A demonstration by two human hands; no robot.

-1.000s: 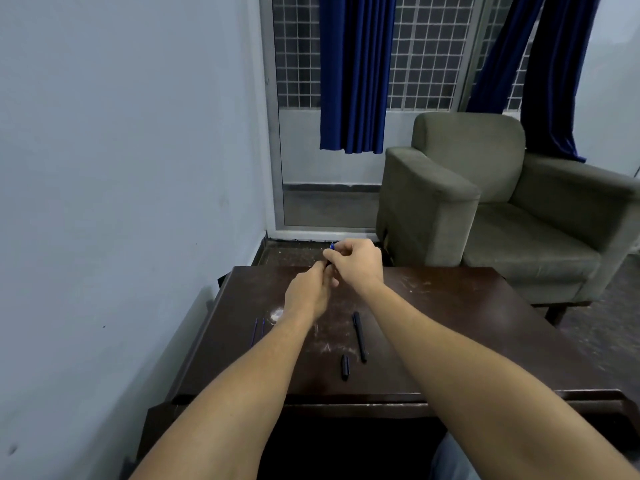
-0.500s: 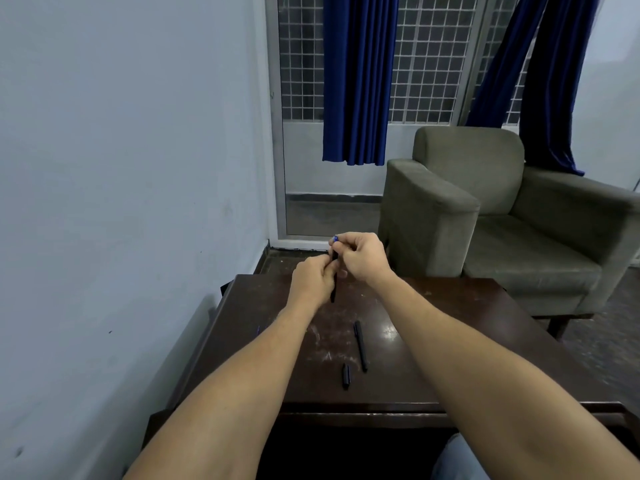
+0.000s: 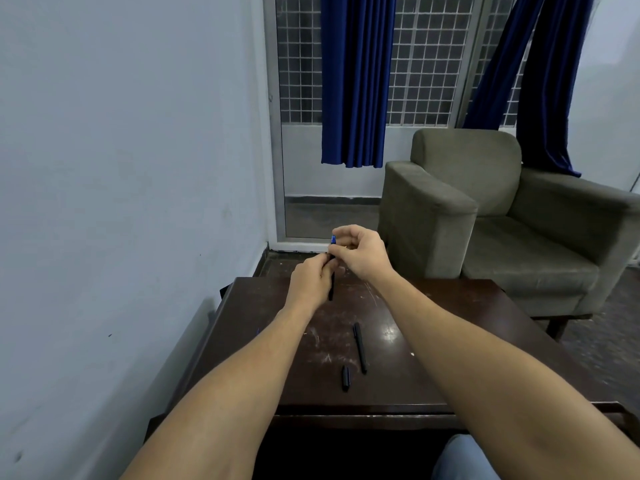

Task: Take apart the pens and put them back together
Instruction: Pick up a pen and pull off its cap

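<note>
Both hands hold one pen (image 3: 331, 278) above the counter (image 3: 450, 323): the left hand (image 3: 309, 284) grips the black barrel, and the right hand (image 3: 358, 252) pinches what seems the blue end. If the pinch slips, this small part may drop and roll off the edge.

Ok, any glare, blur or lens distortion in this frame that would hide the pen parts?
Head view: one glare patch on the table, beside the loose pen and cap, covering neither; wide-angle stretch enlarges the forearms; left hand and right hand hide most of the held pen; no marked blur.
</note>
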